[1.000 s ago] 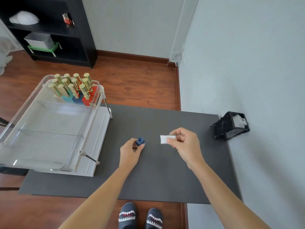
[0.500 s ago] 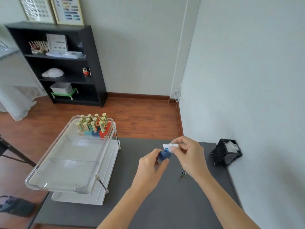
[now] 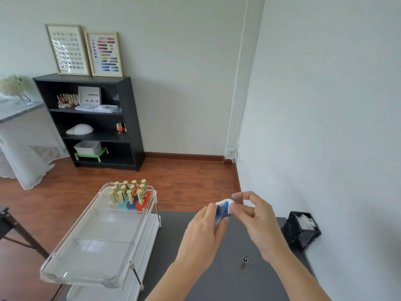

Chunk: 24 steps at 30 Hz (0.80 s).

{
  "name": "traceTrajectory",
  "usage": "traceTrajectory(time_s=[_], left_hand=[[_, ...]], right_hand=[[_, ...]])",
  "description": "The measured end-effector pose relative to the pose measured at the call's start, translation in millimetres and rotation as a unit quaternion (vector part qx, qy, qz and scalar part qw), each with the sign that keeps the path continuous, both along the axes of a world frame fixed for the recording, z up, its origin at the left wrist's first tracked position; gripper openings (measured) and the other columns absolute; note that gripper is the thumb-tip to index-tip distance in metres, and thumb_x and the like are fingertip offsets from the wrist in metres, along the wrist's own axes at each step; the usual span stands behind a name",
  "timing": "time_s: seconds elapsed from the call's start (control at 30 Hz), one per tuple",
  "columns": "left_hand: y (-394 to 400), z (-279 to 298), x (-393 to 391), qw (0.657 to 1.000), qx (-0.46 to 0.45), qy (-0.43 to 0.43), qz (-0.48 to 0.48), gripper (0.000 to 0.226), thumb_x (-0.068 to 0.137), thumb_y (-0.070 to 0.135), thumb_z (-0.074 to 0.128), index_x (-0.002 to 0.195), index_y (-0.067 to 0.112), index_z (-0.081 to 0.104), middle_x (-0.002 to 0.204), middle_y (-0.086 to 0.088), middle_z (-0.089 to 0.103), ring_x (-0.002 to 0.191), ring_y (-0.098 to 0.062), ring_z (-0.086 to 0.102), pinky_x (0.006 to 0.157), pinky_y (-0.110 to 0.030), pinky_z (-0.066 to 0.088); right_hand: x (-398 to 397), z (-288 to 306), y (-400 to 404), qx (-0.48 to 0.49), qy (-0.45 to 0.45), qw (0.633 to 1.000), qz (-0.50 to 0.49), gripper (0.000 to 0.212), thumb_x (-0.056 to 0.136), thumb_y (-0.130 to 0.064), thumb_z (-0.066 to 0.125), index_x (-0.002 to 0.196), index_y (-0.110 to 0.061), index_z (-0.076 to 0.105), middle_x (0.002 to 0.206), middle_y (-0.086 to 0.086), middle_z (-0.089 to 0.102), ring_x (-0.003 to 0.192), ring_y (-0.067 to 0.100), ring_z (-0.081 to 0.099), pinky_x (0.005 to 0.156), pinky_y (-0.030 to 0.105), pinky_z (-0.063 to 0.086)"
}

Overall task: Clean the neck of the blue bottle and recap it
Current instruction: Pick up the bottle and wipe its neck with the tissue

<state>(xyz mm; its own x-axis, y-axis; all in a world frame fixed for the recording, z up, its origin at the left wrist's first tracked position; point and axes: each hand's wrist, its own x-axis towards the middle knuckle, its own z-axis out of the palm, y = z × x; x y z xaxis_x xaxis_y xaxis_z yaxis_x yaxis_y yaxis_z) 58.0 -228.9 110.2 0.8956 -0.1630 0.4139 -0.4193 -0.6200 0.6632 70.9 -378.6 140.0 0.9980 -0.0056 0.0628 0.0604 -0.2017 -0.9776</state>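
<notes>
The dark surface (image 3: 195, 268) now sits low in the view, and much more of the room shows above it than 1 second ago: the head has tipped up as both hands rose off the mat. The clear 2-tier tray (image 3: 95, 242) at the left keeps its place, with its cluster of gold-capped bottles (image 3: 130, 193) at the far end, and the black holder (image 3: 300, 230) with white pads stays at the right edge by the wall.

The left hand (image 3: 201, 233), which 1 second ago rested on the surface around the blue bottle (image 3: 221, 212), has lifted it clear and now holds it in mid-air, fingers and thumb closed round its body, neck tilted up and away toward the right hand (image 3: 253, 218). That hand was well apart before; it has closed in, and the white pad (image 3: 223, 202) pinched between its thumb and fingers is now pressed against the bottle's neck, index finger raised loosely above.

By this reading the wiping has begun and recapping is not yet done. The gold cap with its brush (image 3: 244, 260) lies on the surface near the right forearm, well apart from the bottle, so it is within reach once the neck is clean.
</notes>
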Motion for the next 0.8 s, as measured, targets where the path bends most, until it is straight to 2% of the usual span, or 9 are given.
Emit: traceTrajectory(time_s=[0.13,0.27,0.33,0.4,0.47,0.5,0.57,0.67,0.8], left_hand=[[1,14,0,1.000,-0.009,0.003,-0.030,0.034,0.099,0.026,0.051,0.078,0.044,0.031,0.058,0.022,0.044,0.054,-0.007,0.042,0.048,-0.018,0.025],[6,25,4,0.994,-0.067,0.040,-0.082,0.027,0.099,0.029,0.050,0.077,0.035,0.035,0.057,0.008,0.046,0.049,-0.014,0.033,0.048,-0.024,0.025],[9,29,5,0.985,-0.108,0.078,-0.113,0.016,0.098,0.033,0.049,0.083,0.029,0.046,0.069,-0.004,0.059,0.057,-0.023,0.047,0.051,-0.029,0.036],[10,35,6,0.972,-0.141,0.119,-0.147,0.011,0.098,0.035,0.048,0.097,0.027,0.055,0.080,0.000,0.068,0.068,-0.016,0.062,0.066,-0.032,0.050],[10,39,7,0.949,-0.189,0.166,-0.193,0.019,0.101,0.032,0.047,0.112,0.024,0.059,0.085,0.004,0.069,0.076,-0.013,0.065,0.081,-0.036,0.055],[10,40,8,0.936,-0.212,0.184,-0.212,0.021,0.102,0.029,0.046,0.116,0.023,0.059,0.085,0.002,0.068,0.077,-0.014,0.064,0.084,-0.037,0.056],[11,44,10,0.919,-0.243,0.209,-0.229,0.022,0.103,0.024,0.045,0.118,0.021,0.061,0.085,-0.004,0.068,0.077,-0.019,0.062,0.082,-0.036,0.056],[13,47,11,0.893,-0.282,0.244,-0.250,0.025,0.102,0.024,0.044,0.118,0.012,0.060,0.087,-0.010,0.066,0.077,-0.025,0.057,0.080,-0.032,0.052],[11,50,13,0.878,-0.317,0.244,-0.265,0.032,0.101,0.028,0.046,0.118,0.004,0.057,0.090,-0.012,0.065,0.076,-0.019,0.057,0.083,-0.036,0.052]], right_hand=[[4,10,0,0.031,-0.019,0.999,0.005,0.014,0.085,-0.024,0.075,0.095,-0.024,0.066,0.076,-0.003,0.081,0.083,0.008,0.075,0.079,0.020,0.045],[9,25,-6,0.040,-0.027,0.998,0.035,0.023,0.079,-0.030,0.078,0.096,-0.020,0.066,0.077,0.001,0.081,0.077,0.015,0.077,0.082,0.027,0.049],[12,32,-12,0.052,-0.026,0.996,0.064,0.033,0.073,-0.037,0.077,0.097,-0.018,0.066,0.079,0.004,0.081,0.072,0.015,0.076,0.081,0.027,0.050],[14,36,-16,0.062,-0.026,0.994,0.091,0.031,0.073,-0.037,0.077,0.095,-0.018,0.067,0.080,0.008,0.081,0.074,0.017,0.076,0.080,0.022,0.051],[17,39,-20,0.084,-0.024,0.990,0.113,0.026,0.073,-0.033,0.078,0.092,-0.017,0.068,0.080,0.012,0.080,0.073,0.019,0.075,0.076,0.021,0.054],[19,39,-21,0.096,-0.024,0.988,0.121,0.026,0.074,-0.031,0.078,0.091,-0.014,0.068,0.080,0.013,0.080,0.072,0.019,0.074,0.075,0.020,0.055],[22,39,-22,0.103,-0.023,0.986,0.126,0.029,0.074,-0.030,0.079,0.089,-0.009,0.067,0.078,0.015,0.079,0.072,0.019,0.074,0.076,0.019,0.055],[22,37,-22,0.121,-0.025,0.985,0.122,0.028,0.072,-0.032,0.081,0.084,-0.012,0.066,0.078,0.016,0.079,0.075,0.022,0.074,0.077,0.020,0.055],[19,37,-16,0.250,-0.006,0.961,0.115,0.021,0.075,-0.019,0.074,0.090,-0.007,0.065,0.080,0.019,0.078,0.068,0.023,0.074,0.062,0.022,0.056]])
